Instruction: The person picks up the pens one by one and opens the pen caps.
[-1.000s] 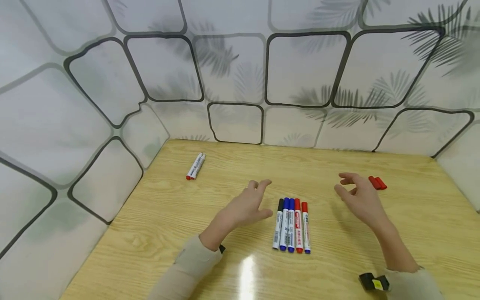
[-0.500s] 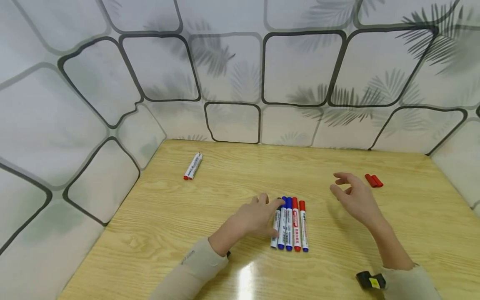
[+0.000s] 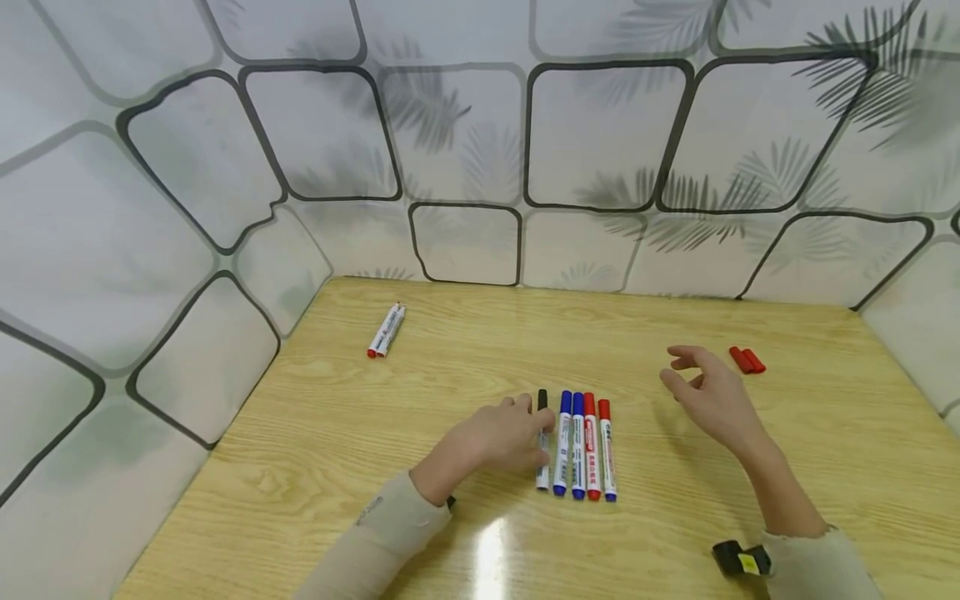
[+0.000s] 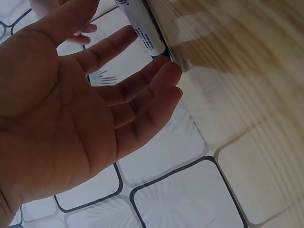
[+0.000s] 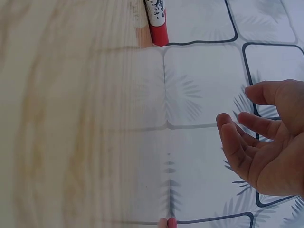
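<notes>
My left hand (image 3: 498,435) pinches a white marker with a black cap (image 3: 542,400), thumb and index finger at its barrel. In the left wrist view the index finger meets the marker barrel (image 4: 145,31), while the remaining fingers hang loosely bent. Just right of it, two blue-capped markers (image 3: 572,446) and two red-capped markers (image 3: 599,450) lie side by side on the table. Further right, my right hand (image 3: 716,404) hovers with relaxed, slightly bent fingers, holding nothing. The right wrist view shows this hand (image 5: 266,142) apart from a red-ended marker (image 5: 159,28).
Two white markers with red ends (image 3: 386,331) lie together at the back left, apparently uncapped. Two red caps (image 3: 747,361) rest at the back right, beyond my right hand. A patterned wall (image 3: 585,142) borders the wooden table (image 3: 480,333) behind and at the left.
My left hand reached right over the row of markers, then drew back left with the black-capped marker, which now stands apart from the others. The right hand stays nearly still.
</notes>
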The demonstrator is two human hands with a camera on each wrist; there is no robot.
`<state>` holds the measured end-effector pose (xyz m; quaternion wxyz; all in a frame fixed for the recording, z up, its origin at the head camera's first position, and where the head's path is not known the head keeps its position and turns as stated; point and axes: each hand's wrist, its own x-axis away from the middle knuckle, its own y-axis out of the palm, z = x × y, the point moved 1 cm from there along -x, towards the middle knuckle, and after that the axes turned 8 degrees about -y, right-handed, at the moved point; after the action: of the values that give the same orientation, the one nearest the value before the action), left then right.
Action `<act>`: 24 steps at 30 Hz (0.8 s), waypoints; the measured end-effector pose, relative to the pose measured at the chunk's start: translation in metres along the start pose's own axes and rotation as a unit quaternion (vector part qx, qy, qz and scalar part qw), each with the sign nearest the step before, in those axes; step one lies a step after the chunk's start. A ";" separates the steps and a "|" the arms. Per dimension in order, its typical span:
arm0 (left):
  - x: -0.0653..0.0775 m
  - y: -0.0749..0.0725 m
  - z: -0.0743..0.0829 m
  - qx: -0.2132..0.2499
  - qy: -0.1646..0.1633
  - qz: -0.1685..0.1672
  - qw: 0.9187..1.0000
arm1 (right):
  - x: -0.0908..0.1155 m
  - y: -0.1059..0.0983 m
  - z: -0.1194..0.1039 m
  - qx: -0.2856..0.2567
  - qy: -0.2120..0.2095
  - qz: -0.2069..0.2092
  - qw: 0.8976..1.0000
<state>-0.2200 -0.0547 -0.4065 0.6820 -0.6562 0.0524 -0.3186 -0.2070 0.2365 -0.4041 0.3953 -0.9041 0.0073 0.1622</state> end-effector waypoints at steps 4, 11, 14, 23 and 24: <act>-0.001 -0.001 -0.003 0.003 -0.002 0.001 1.000 | 0.000 0.000 0.001 0.000 0.001 -0.004 1.000; 0.002 -0.002 -0.005 -0.015 0.017 -0.001 1.000 | 0.000 0.000 0.002 -0.004 0.004 -0.014 1.000; 0.003 -0.003 -0.005 -0.013 0.025 0.002 1.000 | 0.000 0.000 0.003 -0.003 0.005 -0.017 1.000; 0.005 -0.004 -0.009 0.006 0.022 0.011 1.000 | 0.001 0.000 0.001 -0.001 0.020 -0.034 0.999; 0.005 -0.003 -0.009 0.011 0.022 0.012 1.000 | 0.001 0.000 0.001 -0.001 0.021 -0.035 0.999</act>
<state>-0.2222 -0.0649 -0.4030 0.6916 -0.6409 0.0719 -0.3253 -0.2067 0.2374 -0.4047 0.3994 -0.9075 -0.0166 0.1288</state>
